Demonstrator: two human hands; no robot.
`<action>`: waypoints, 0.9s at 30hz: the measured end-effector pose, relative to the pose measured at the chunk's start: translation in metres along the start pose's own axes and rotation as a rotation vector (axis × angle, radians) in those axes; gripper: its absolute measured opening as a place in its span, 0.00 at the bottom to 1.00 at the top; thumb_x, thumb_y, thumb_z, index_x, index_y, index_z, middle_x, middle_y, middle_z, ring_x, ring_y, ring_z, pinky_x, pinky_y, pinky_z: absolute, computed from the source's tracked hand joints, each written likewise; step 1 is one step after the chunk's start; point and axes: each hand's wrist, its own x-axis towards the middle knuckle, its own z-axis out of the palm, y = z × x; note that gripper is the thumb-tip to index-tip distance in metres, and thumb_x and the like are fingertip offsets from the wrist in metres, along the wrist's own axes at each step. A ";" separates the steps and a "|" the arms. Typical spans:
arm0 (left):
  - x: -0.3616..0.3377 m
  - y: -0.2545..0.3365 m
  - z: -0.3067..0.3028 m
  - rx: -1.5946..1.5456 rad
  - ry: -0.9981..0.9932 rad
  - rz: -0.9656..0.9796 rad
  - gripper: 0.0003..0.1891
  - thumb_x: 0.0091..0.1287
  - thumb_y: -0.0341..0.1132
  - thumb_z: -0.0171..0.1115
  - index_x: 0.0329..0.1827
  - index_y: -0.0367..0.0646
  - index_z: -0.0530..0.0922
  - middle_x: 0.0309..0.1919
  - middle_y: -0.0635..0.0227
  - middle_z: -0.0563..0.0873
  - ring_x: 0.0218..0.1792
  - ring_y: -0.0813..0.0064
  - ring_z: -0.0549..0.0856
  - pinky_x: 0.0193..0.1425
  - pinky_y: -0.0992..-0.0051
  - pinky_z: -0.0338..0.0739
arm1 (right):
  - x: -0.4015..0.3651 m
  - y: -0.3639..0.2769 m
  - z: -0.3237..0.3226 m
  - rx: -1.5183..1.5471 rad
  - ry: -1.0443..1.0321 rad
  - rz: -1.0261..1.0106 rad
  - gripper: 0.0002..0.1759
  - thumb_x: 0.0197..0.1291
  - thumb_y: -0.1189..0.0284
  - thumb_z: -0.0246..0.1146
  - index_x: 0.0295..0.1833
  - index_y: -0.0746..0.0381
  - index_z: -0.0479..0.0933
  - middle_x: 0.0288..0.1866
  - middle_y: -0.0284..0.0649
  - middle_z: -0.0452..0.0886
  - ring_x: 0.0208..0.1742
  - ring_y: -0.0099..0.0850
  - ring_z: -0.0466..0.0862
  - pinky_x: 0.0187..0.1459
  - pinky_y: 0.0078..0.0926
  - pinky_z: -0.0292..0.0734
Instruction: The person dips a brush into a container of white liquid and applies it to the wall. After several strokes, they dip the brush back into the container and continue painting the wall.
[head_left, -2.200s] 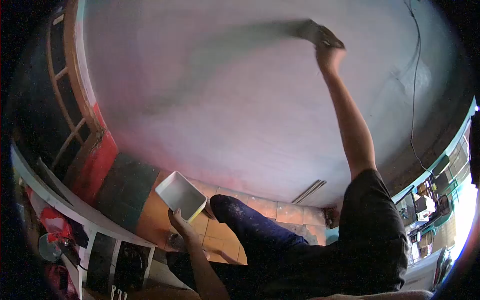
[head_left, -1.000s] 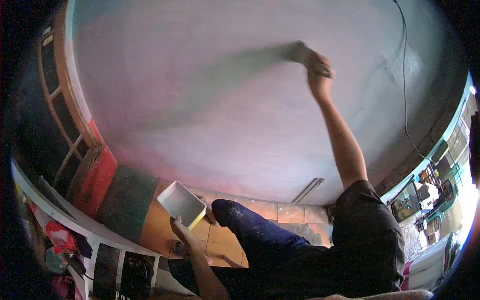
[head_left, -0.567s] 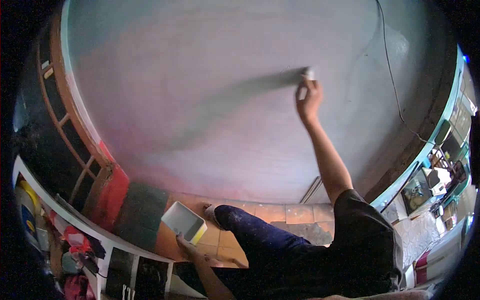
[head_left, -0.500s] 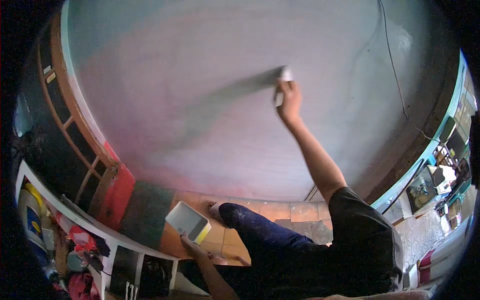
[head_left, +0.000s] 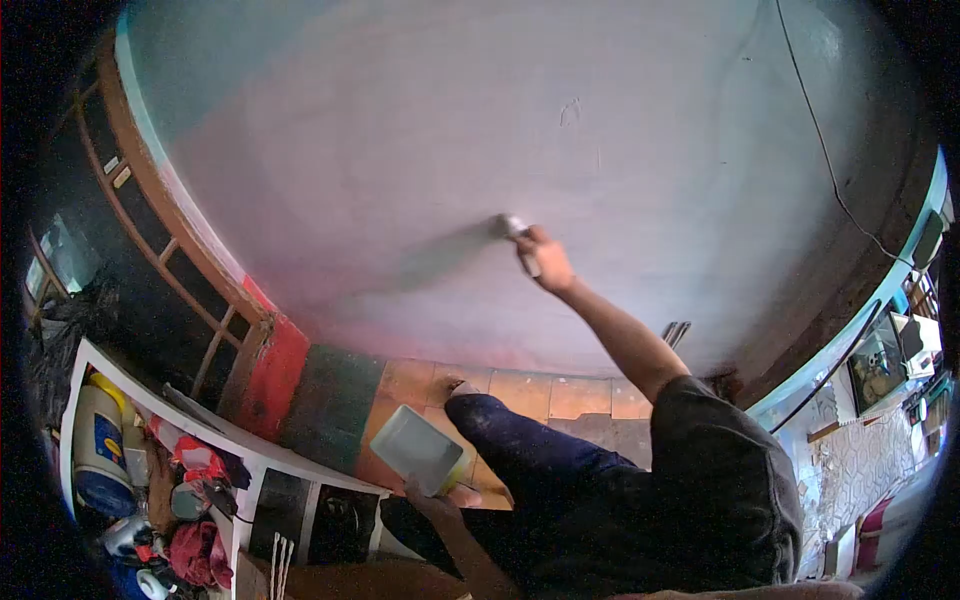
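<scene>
My right hand [head_left: 546,264] is closed around the handle of a paintbrush [head_left: 511,225]. Its bristle end is at the pale, pinkish-grey wall [head_left: 400,150], and a long shadow stretches from it to the lower left. Down at the floor, my left hand [head_left: 436,508] grips the near edge of a rectangular plastic tub [head_left: 415,446] with pale contents and a yellowish side. The tub is tilted, with its opening facing up toward me. My left fingers are partly hidden beneath it.
A white shelf unit [head_left: 180,418] at the left holds a large bottle [head_left: 98,450] and cloths. Beside the wall is a brown-framed door [head_left: 150,240]. A thin cable [head_left: 815,120] hangs down the wall's right side. Orange tiles [head_left: 520,393] line its foot; a fish tank [head_left: 880,365] stands far right.
My right hand and the brush have moved down and to the left along the wall. The tub in my left hand sits further right and lower in view, partly as the head view shifts.
</scene>
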 end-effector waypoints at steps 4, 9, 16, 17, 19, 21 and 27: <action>-0.030 0.004 -0.015 0.749 -0.227 0.672 0.33 0.66 0.57 0.52 0.61 0.37 0.69 0.57 0.57 0.74 0.58 0.60 0.75 0.62 0.57 0.69 | -0.041 0.050 -0.095 0.259 0.588 0.204 0.13 0.57 0.81 0.60 0.48 0.65 0.80 0.39 0.47 0.78 0.40 0.41 0.78 0.41 0.30 0.73; -0.098 0.061 0.092 0.107 -0.015 0.076 0.31 0.68 0.57 0.48 0.57 0.34 0.69 0.52 0.56 0.75 0.54 0.61 0.77 0.57 0.60 0.73 | -0.026 0.032 -0.179 -0.416 0.806 0.248 0.17 0.57 0.81 0.62 0.52 0.60 0.82 0.37 0.45 0.78 0.38 0.38 0.79 0.41 0.30 0.75; -0.091 0.047 0.081 0.398 -0.302 0.232 0.28 0.70 0.53 0.47 0.58 0.34 0.69 0.48 0.58 0.76 0.51 0.63 0.78 0.55 0.60 0.74 | 0.045 -0.017 -0.032 0.078 0.499 0.271 0.11 0.66 0.69 0.60 0.49 0.61 0.82 0.38 0.45 0.79 0.40 0.38 0.79 0.43 0.34 0.74; -0.089 0.040 0.080 0.474 -0.305 0.251 0.28 0.69 0.53 0.48 0.58 0.34 0.69 0.48 0.57 0.76 0.50 0.63 0.78 0.54 0.60 0.74 | 0.059 -0.037 -0.013 0.377 0.375 0.420 0.15 0.70 0.62 0.56 0.47 0.61 0.81 0.37 0.46 0.78 0.39 0.39 0.79 0.43 0.35 0.74; -0.093 0.038 0.083 0.557 -0.302 0.273 0.29 0.69 0.53 0.48 0.59 0.34 0.68 0.48 0.57 0.76 0.49 0.63 0.79 0.54 0.60 0.74 | 0.071 -0.031 0.056 -0.079 0.291 -0.114 0.17 0.54 0.77 0.60 0.52 0.61 0.78 0.42 0.47 0.75 0.48 0.47 0.77 0.47 0.43 0.76; -0.104 0.045 0.096 0.068 -0.266 0.061 0.26 0.69 0.51 0.50 0.54 0.32 0.72 0.47 0.56 0.76 0.48 0.64 0.79 0.53 0.61 0.74 | 0.077 -0.047 0.075 -0.046 0.172 -0.157 0.21 0.51 0.79 0.59 0.53 0.61 0.78 0.44 0.48 0.75 0.51 0.46 0.76 0.48 0.43 0.76; -0.076 -0.009 0.033 0.515 -0.441 0.123 0.22 0.68 0.43 0.52 0.55 0.33 0.70 0.49 0.56 0.76 0.49 0.65 0.80 0.53 0.65 0.76 | 0.030 -0.006 0.041 0.012 0.029 -0.106 0.18 0.55 0.77 0.61 0.53 0.58 0.81 0.42 0.45 0.79 0.45 0.44 0.80 0.43 0.40 0.77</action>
